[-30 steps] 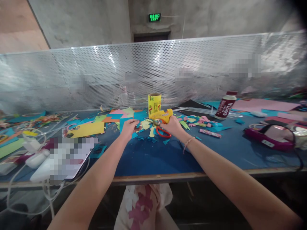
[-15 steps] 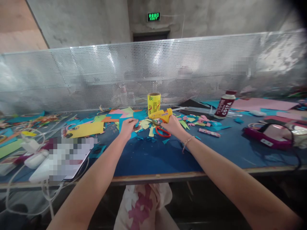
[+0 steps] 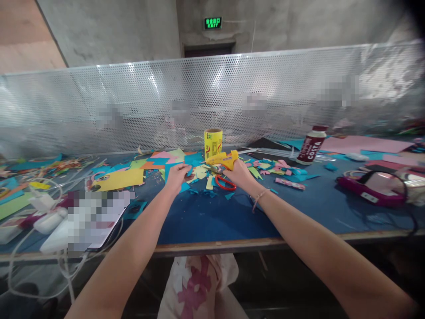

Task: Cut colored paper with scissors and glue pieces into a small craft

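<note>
My right hand (image 3: 242, 172) grips a yellow glue gun (image 3: 226, 159), its tip pointing left toward my other hand. Thumb and fingers of my left hand (image 3: 178, 176) are pinched together; a bit of blue shows at the fingertips, but I cannot tell whether it is held or lies behind them. Between and below the hands, red-handled scissors (image 3: 226, 183) rest on the blue tabletop. Small cream and yellow paper scraps (image 3: 201, 173) are scattered around them. Just behind the glue gun stands a yellow cardboard roll (image 3: 213, 141), upright.
A phone (image 3: 109, 221), white chargers and cables lie at left, beside a yellow paper sheet (image 3: 121, 179). To the right are a Costa bottle (image 3: 311, 146), a small patterned stick (image 3: 290, 184) and a purple strapped device (image 3: 372, 190). A perforated metal screen (image 3: 149, 102) borders the back.
Both hands stay almost in place. The glue gun keeps its position beside the left fingertips.
</note>
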`<action>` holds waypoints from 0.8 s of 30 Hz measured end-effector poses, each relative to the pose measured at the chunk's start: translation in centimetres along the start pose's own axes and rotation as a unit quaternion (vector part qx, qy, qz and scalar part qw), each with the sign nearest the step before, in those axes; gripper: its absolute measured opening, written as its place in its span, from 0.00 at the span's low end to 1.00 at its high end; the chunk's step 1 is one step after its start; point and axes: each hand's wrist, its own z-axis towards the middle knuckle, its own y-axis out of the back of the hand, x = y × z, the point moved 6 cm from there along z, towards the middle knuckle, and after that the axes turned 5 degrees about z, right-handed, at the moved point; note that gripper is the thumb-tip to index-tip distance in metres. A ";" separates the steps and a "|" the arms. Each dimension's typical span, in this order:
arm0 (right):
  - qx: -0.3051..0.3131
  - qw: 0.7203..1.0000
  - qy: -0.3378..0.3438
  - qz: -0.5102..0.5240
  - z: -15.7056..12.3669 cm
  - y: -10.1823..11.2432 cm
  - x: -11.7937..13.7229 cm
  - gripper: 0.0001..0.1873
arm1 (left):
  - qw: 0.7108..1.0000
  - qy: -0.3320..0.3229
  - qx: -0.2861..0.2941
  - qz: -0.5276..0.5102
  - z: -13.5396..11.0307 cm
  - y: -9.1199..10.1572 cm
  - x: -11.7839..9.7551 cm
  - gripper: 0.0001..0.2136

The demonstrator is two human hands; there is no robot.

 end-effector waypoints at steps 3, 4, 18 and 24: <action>-0.001 1.000 0.003 -0.004 0.0 0.0 0.1 0.20 | 1.000 -0.001 0.002 -0.002 0.0 0.0 0.0 0.07; -0.003 1.000 0.004 -0.005 0.0 0.1 0.1 0.20 | 1.000 -0.001 0.004 -0.002 -0.1 0.0 -0.1 0.07; -0.028 1.000 0.007 0.012 0.2 0.0 0.1 0.22 | 0.999 0.001 0.002 -0.033 0.0 0.1 -0.2 0.07; 0.041 0.992 -0.107 0.051 0.2 -1.1 -2.2 0.28 | 0.998 0.024 -0.019 -0.058 0.0 0.6 0.0 0.07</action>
